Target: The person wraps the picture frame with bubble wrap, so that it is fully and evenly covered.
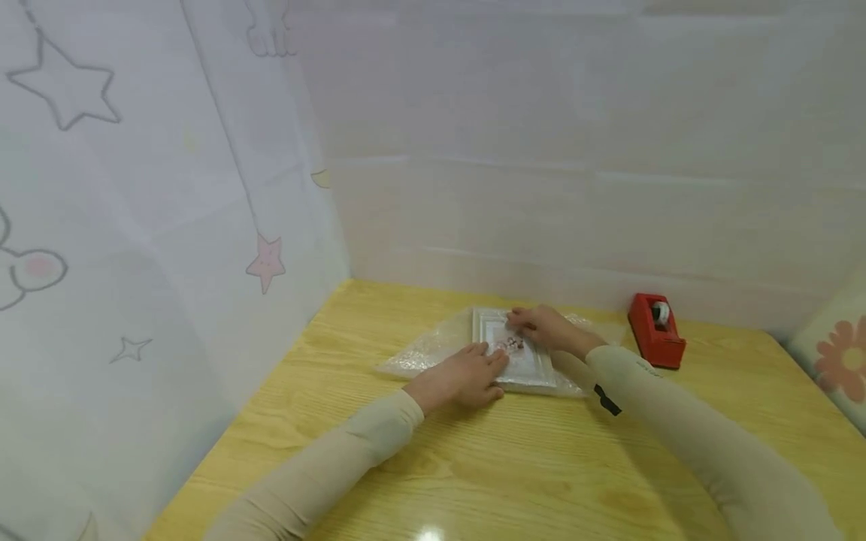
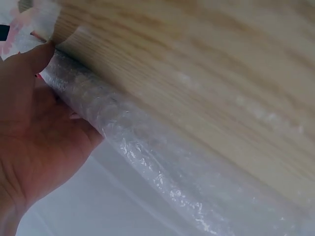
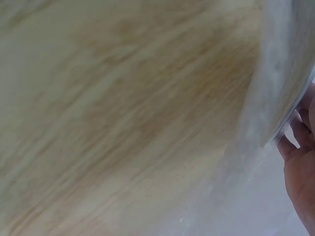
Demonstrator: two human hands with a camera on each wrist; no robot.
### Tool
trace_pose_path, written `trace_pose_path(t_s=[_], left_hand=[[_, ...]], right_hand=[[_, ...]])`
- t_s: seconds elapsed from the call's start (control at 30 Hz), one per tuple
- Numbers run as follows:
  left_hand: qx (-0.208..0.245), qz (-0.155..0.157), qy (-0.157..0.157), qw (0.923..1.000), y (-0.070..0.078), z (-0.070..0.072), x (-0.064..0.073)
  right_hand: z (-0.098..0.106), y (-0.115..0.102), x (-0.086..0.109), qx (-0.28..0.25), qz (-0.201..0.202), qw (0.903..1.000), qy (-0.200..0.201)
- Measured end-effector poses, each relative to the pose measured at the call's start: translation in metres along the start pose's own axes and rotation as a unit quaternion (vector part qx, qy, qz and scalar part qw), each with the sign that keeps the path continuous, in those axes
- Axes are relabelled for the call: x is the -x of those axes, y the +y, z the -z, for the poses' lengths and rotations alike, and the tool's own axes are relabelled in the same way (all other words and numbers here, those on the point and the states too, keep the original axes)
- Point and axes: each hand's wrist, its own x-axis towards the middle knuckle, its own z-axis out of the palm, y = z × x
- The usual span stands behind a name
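On the wooden table a white picture frame (image 1: 534,368) lies on a sheet of clear bubble wrap (image 1: 425,353). A small reddish pattern shows at its middle, partly between the hands. My left hand (image 1: 470,374) rests with extended fingers at its near left side. Across the upper right part reaches my right hand (image 1: 546,327), slightly bent fingertips touching the surface. In the left wrist view the left hand (image 2: 42,132) lies against the wrap's edge (image 2: 147,157). The right wrist view shows the right hand's fingers (image 3: 300,130) at the edge, beside more wrap (image 3: 258,98).
A red tape dispenser (image 1: 656,330) with a roll of tape stands right of the wrap, near the back edge. A small black strip (image 1: 607,400) shows beside the right sleeve. Patterned cloth walls (image 1: 541,150) border the table (image 1: 473,466) behind and to the left.
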Motion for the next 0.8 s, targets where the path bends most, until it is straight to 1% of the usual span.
trace_pose_path(t_s=[0.07, 0.17, 0.27, 0.37, 0.43, 0.53, 0.6, 0.67, 0.73, 0.8], left_hand=[[0.016, 0.001, 0.013, 0.9998, -0.003, -0.001, 0.001], [0.028, -0.002, 0.025, 0.9993, -0.007, -0.002, 0.002], [0.033, -0.008, 0.027, 0.999, -0.007, -0.001, 0.002], [0.035, -0.015, 0.03, 0.9988, -0.007, 0.001, 0.0], [0.048, -0.017, 0.039, 0.998, -0.008, -0.001, -0.001], [0.078, -0.016, 0.07, 0.9944, -0.016, -0.006, -0.005], [0.088, -0.003, 0.098, 0.9913, -0.023, -0.009, -0.009], [0.085, 0.021, 0.116, 0.9894, -0.03, -0.012, -0.015], [0.081, 0.06, 0.122, 0.9874, -0.035, -0.015, -0.022], [0.085, 0.099, 0.115, 0.9848, -0.038, -0.017, -0.029]], right_hand=[[0.0, -0.003, 0.001, 0.003, -0.006, 0.9996, -0.026], [0.001, -0.007, 0.0, 0.003, -0.02, 0.998, -0.061], [0.003, -0.012, 0.0, -0.005, -0.037, 0.996, -0.081], [0.006, -0.015, 0.0, -0.004, -0.046, 0.9949, -0.09], [0.006, -0.016, 0.0, 0.002, -0.037, 0.9949, -0.094], [0.003, -0.017, -0.001, 0.025, -0.012, 0.9948, -0.098], [0.001, -0.017, 0.0, 0.038, -0.003, 0.9948, -0.095], [-0.001, -0.016, 0.001, 0.049, -0.005, 0.9946, -0.092], [-0.002, -0.016, 0.003, 0.047, -0.013, 0.9948, -0.09], [-0.003, -0.017, 0.006, 0.037, -0.018, 0.9955, -0.085]])
